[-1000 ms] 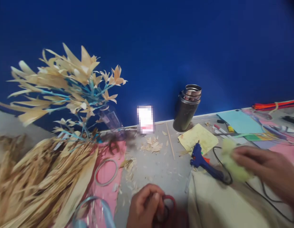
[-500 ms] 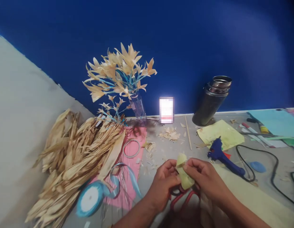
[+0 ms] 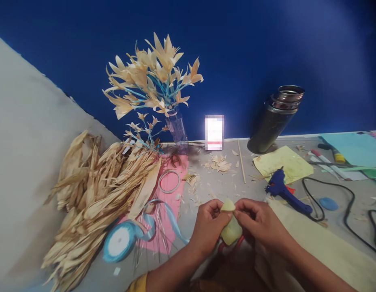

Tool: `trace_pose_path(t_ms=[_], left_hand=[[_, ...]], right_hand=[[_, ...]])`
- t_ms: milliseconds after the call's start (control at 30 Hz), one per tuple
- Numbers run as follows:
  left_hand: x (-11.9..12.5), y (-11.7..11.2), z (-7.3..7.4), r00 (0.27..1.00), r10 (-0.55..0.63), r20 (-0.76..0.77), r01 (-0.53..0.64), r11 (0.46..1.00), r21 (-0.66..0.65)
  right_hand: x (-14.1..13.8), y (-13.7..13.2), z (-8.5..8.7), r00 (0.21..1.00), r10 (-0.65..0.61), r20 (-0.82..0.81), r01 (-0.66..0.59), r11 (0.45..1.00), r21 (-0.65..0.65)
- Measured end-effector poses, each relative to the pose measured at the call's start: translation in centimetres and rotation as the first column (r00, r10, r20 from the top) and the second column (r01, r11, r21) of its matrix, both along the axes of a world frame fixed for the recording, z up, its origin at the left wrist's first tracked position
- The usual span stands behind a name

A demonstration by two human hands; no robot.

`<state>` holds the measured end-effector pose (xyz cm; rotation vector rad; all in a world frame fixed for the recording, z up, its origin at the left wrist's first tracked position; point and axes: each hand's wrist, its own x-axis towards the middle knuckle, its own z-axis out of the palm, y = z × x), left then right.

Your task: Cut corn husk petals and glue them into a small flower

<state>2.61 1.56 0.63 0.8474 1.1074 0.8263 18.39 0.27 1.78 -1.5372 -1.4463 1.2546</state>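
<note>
Both your hands met low over the grey table [image 3: 224,190], just in front of you. Your left hand [image 3: 210,224] and right hand [image 3: 260,222] were each closed in a pinch on the same pale yellow-green husk piece [image 3: 231,229], thumbs and fingertips bunched at its upper end, the rest hanging between your palms. The piece was clear of the table, held above the red-handled scissors [image 3: 233,246], which lay partly hidden underneath.

To your left: a heap of dried husks [image 3: 97,194], a blue ribbon spool [image 3: 118,245] with its tail trailing over the pink sheet [image 3: 172,202], and a clear tape ring [image 3: 169,181]. Behind those stood the vase of husk flowers [image 3: 154,83] on blue stems. To your right: the blue glue gun [image 3: 285,192] with its black cord [image 3: 349,211], a yellow paper [image 3: 282,164], a steel flask [image 3: 274,119], and markers [image 3: 327,156] by the far edge. A thin wooden stick [image 3: 241,166] lay among husk trimmings [image 3: 218,163].

Judgement on the shaping in hand: the husk looked thin and likely to split along its grain, so keeping the pinch points close together and working with the fingertips rather than the whole hand would have suited it. Light, even pressure from both sides seemed wise. The glue gun nozzle sat near your right wrist; worth minding.
</note>
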Motion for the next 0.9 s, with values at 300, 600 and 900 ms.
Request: trace_pose_path(t_ms=[300,600,900], left_hand=[[-0.1,-0.3,0.2,0.994,-0.084,-0.066,0.087,0.995,0.050],[-5.9,0.5,5.8,0.646,-0.337,0.686,0.191,0.940,0.282],[-9.2,1.0,7.0,0.505,-0.291,0.812,0.104,0.955,0.278]], right_hand=[[0.2,-0.1,-1.5,0.859,0.042,0.511,-0.125,0.984,0.130],[4.0,1.9,-0.7,0.936,-0.230,0.266,0.183,0.965,0.189],[7.7,2.9,1.4,0.778,-0.472,-0.415,0.493,0.868,-0.064]])
